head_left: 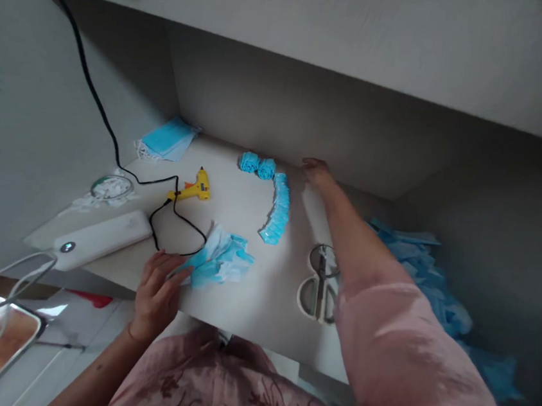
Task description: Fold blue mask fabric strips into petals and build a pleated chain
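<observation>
My left hand [159,287] rests at the table's front edge, its fingers apart and touching a loose heap of blue and white fabric pieces [222,260]. Toward the back of the table my right hand [317,172] reaches out beside the rear panel; what its fingers hold, if anything, is too small to tell. Two blue rosettes [258,165] sit left of that hand. Below them lies a curved row of folded blue pieces [278,210]. Scissors [320,289] with white handles are under my right forearm.
A yellow glue gun [198,187] with a black cord lies left of centre. Behind it are blue masks [167,138]. A white power bank [105,239] and a round dish [112,187] stand at the left. Blue material [430,278] is piled at the right.
</observation>
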Demonstrator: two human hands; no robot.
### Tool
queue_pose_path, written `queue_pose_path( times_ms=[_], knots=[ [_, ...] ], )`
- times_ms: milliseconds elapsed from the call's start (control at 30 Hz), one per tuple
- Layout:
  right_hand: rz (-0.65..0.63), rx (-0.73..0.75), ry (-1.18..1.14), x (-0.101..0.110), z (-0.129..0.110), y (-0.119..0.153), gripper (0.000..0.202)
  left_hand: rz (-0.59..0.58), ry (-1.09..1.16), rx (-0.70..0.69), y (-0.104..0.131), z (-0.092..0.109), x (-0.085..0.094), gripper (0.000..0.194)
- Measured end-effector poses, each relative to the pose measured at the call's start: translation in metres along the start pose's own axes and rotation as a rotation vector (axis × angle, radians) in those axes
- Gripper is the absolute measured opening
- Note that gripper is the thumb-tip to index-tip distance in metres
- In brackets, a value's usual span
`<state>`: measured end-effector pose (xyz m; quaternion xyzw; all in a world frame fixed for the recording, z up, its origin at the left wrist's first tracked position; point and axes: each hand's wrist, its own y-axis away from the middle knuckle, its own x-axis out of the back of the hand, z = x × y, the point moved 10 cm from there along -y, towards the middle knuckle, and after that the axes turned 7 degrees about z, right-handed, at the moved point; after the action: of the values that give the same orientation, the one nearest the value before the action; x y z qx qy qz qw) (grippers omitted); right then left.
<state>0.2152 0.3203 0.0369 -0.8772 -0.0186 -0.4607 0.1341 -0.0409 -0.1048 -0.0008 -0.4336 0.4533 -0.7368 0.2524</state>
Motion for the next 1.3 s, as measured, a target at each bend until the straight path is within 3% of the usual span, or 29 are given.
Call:
queue_pose_path(
  times_ms=[133,300,400,533,700,900,1000,1133,1200,1300],
  knots=[
    [0.001,-0.022,0.079,0.002,-0.021,0.016,0.037,0.002,0.038,0.004,-0.003,0.002,0.001,0.041],
    [-0.011,0.042,0.134,-0.024,-0.051,0.036,0.062,-0.003,0.093,-0.002,-0.009,0.007,0.004,0.038],
    [-0.003,0.061,0.167,-0.033,-0.064,0.038,0.066,-0.025,0.147,0.021,-0.01,0.005,0.005,0.041],
    [0.064,0.117,0.195,-0.022,-0.089,0.049,0.064,-0.043,0.205,0.005,-0.01,0.004,0.006,0.041],
    [0.151,0.358,0.121,-0.002,-0.127,0.104,0.048,-0.079,0.289,0.026,-0.011,0.003,0.005,0.038],
    [0.202,0.444,0.034,0.008,-0.125,0.178,0.037,-0.161,0.428,0.295,-0.023,-0.018,0.002,0.032],
    [0.198,0.46,0.0,0.005,-0.123,0.198,0.035,-0.132,0.438,0.34,-0.052,-0.027,0.008,0.027],
    [0.192,0.455,-0.049,0.004,-0.124,0.208,0.035,-0.063,0.334,0.213,-0.117,-0.022,0.013,0.023],
    [0.201,0.443,-0.072,0.007,-0.125,0.211,0.035,-0.095,0.27,0.165,-0.151,-0.022,0.001,0.02],
    [0.168,0.419,-0.088,0.012,-0.129,0.215,0.035,-0.231,0.291,0.153,-0.186,-0.03,-0.043,0.025]
  ],
)
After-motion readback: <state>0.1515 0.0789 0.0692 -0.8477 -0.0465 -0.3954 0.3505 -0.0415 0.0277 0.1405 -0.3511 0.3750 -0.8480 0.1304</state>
